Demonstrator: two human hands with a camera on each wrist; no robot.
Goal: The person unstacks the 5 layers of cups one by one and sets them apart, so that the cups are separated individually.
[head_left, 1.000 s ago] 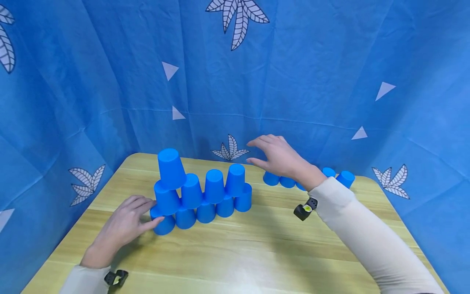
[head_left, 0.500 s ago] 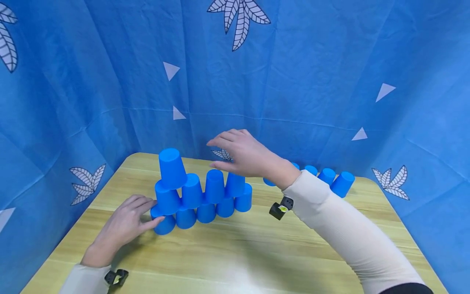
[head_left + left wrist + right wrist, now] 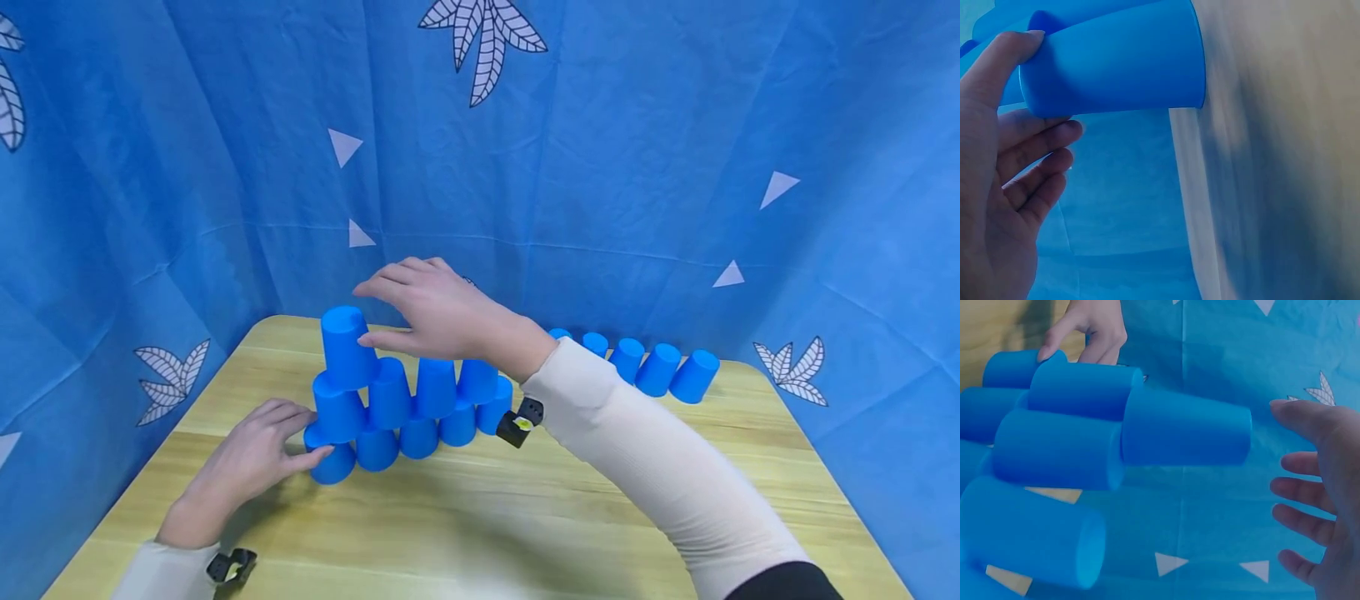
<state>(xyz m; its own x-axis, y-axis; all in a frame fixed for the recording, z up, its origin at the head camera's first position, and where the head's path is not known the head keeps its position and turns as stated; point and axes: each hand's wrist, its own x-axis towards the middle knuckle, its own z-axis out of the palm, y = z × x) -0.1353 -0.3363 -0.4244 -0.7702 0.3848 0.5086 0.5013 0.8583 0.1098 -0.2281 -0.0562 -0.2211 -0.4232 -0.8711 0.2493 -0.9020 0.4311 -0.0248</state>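
Observation:
Upside-down blue plastic cups form a stepped stack, with a bottom row (image 3: 377, 452), a second row (image 3: 390, 396) and one top cup (image 3: 348, 354) at the left end. My left hand (image 3: 247, 454) pinches the leftmost bottom cup (image 3: 1116, 62) near its base, thumb on one side and fingers on the other. My right hand (image 3: 438, 312) is by the top cup, thumb and fingers spread. In the right wrist view a gap separates this right hand (image 3: 1329, 481) from the top cup's base, and nothing is in its grasp. The right hand and forearm partly cover the second row's right end.
Several more upside-down blue cups (image 3: 693, 377) stand in a row at the back right of the wooden table (image 3: 390, 533). A blue patterned cloth (image 3: 637, 150) hangs behind and along the sides. The right forearm reaches across the table.
My right hand has moved left over the stack, from near the spare cups to the top cup. That leaves more of the back-right row showing. The left hand stays on its cup.

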